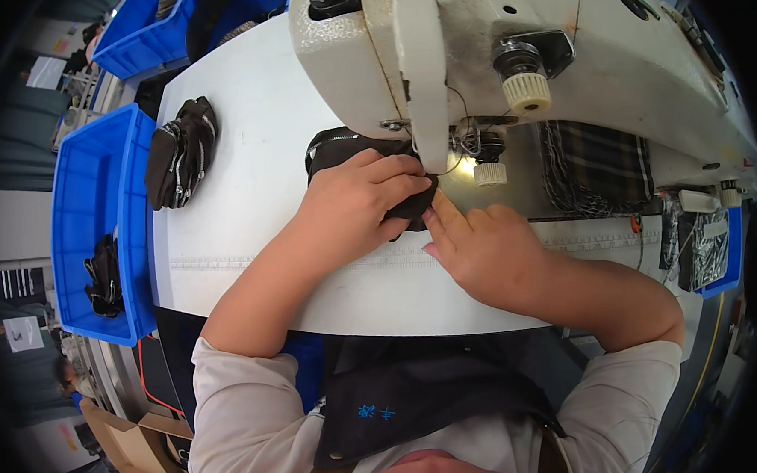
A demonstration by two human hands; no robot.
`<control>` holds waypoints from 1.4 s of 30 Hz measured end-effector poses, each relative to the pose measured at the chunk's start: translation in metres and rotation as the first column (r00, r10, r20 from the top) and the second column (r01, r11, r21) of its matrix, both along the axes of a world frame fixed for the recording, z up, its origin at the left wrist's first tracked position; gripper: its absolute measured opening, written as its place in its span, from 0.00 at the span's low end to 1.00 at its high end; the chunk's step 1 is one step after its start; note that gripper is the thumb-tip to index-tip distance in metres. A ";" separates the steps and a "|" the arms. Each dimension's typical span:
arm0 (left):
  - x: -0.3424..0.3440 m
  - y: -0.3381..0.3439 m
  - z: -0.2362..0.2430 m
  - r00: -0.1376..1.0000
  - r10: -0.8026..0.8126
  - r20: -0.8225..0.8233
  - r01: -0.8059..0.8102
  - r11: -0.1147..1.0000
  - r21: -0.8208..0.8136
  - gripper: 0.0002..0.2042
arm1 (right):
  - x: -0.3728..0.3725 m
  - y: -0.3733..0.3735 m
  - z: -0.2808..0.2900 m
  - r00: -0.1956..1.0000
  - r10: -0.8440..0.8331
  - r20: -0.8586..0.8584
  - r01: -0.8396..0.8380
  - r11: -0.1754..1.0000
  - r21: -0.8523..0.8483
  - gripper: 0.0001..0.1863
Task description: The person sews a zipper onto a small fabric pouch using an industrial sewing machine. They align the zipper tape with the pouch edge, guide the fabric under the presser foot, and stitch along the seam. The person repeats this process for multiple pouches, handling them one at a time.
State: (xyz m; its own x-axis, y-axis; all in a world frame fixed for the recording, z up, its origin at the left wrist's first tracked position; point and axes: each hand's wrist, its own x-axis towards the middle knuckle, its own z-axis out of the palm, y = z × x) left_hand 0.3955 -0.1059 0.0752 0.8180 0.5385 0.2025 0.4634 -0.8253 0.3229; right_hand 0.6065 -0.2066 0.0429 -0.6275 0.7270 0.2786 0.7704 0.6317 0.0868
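Directly under the left grip [368, 193], curled fingers holding it, sits the dark zippered piece [335, 151], with the sewing machine [344, 76] just beyond; right grip [478, 246] touches its right edge, can't tell if pinching. I'd keep it flat and guide gently, no yanking.

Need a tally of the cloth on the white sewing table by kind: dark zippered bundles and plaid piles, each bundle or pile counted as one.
Dark zippered bundles: 2 (handled bundle under the left hand; loose bundle toward the left end of the table)
Plaid piles: 1 (plaid pile right of the handled bundle)
Total: 3
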 end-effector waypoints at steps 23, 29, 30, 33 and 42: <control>-0.003 0.006 -0.009 0.999 -0.041 -0.010 0.042 0.993 0.111 0.24 | 0.002 0.004 0.007 0.995 0.081 -0.059 -0.082 0.996 -0.027 0.23; -0.004 0.006 -0.012 0.999 -0.049 -0.018 0.051 0.988 0.145 0.22 | 0.002 0.004 0.007 0.997 0.074 -0.033 -0.074 0.997 -0.003 0.22; -0.005 0.006 -0.012 0.999 -0.041 -0.018 0.043 0.990 0.137 0.22 | 0.002 0.004 0.006 0.997 0.072 -0.037 -0.072 0.997 -0.003 0.22; -0.005 0.007 -0.012 1.000 -0.019 -0.016 0.021 0.991 0.130 0.22 | 0.002 0.005 0.005 0.998 0.053 -0.046 -0.052 0.999 0.003 0.22; 0.002 0.020 -0.017 1.000 0.030 0.002 -0.030 0.984 0.178 0.19 | 0.006 0.024 0.001 0.990 0.010 -0.142 -0.011 1.000 -0.010 0.22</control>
State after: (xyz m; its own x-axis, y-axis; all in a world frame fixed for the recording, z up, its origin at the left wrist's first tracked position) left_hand 0.3974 -0.0857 0.0582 0.8023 0.5178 0.2971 0.4884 -0.8555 0.1719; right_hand 0.6130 -0.1823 0.0439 -0.5897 0.7240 0.3579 0.7676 0.6402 -0.0300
